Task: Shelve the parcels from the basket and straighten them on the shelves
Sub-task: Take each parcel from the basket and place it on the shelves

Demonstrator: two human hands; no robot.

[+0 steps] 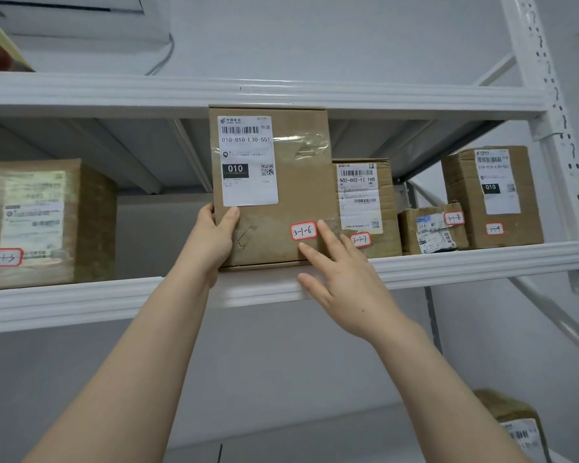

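Gripping parcel (281, 195), left hand (214, 238), right hand (343, 282) touching its front, leftmost box (47, 222) blurred

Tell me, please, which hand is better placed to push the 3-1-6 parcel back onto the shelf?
Probably the right hand: its straight fingers rest on the front of the parcel, ready to push. The left hand grips its left edge, better for steadying.
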